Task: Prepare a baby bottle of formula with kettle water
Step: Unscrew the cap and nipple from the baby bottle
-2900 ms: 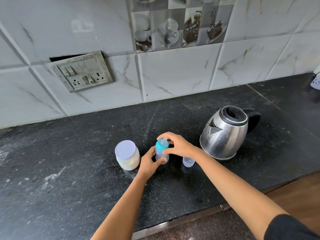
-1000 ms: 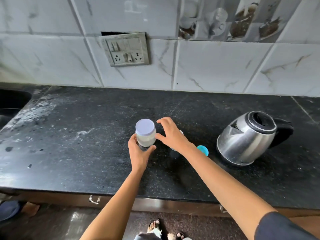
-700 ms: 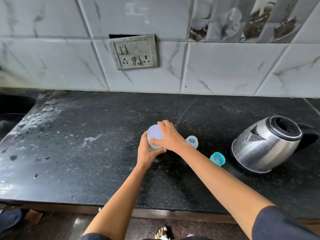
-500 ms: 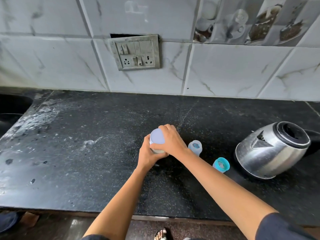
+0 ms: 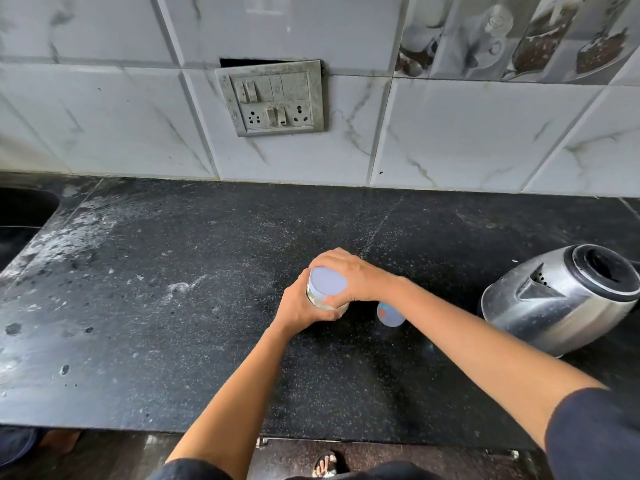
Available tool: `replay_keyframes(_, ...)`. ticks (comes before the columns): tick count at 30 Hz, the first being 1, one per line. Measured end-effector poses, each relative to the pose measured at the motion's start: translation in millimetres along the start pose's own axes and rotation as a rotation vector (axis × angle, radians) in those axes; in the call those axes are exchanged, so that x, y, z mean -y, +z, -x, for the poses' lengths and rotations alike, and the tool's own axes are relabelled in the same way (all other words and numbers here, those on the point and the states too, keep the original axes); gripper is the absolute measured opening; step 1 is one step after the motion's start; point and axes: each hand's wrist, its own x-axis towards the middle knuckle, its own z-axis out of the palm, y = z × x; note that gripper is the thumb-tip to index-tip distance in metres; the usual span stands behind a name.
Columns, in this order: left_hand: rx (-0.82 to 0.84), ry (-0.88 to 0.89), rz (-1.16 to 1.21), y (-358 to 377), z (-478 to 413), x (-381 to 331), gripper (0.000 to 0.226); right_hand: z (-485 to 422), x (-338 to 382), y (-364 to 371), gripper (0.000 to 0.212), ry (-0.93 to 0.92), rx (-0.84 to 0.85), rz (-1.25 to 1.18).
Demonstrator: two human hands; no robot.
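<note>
Left hand (image 5: 299, 308) wraps the body of the formula jar (image 5: 320, 300), well left of the kettle (image 5: 561, 299); right hand (image 5: 351, 277) curls over its lid (image 5: 327, 280). Smooth-walled, likely light and slippery, so brace the body while twisting. Baby bottle (image 5: 389, 314) stands between jar and kettle

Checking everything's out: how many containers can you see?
3: the jar, gripped by left hand and right hand; the bottle right of it; the kettle far right. The forearm may hide more.
</note>
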Motion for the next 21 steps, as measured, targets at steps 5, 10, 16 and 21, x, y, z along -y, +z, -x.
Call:
replay_keyframes(5,0.066,0.013,-0.045,-3.6,-5.4,-1.8,0.093,-8.5,13.8,-33.7,0.074,-0.047,0.300,0.169)
replay_keyframes(10,0.074,-0.011,-0.016,-1.5,-5.7,4.1,0.096,-12.2,41.1,-33.2,0.087,0.209,0.265,0.594)
replay_keyframes(16,0.048,-0.021,0.038,3.0,-2.3,4.1,0.096,-11.9,44.5,-48.5,0.072,0.052,0.508,0.453)
replay_keyframes(21,0.048,-0.025,0.028,3.7,-2.8,4.5,0.099,-15.6,49.6,-38.7,0.077,0.218,0.329,0.564)
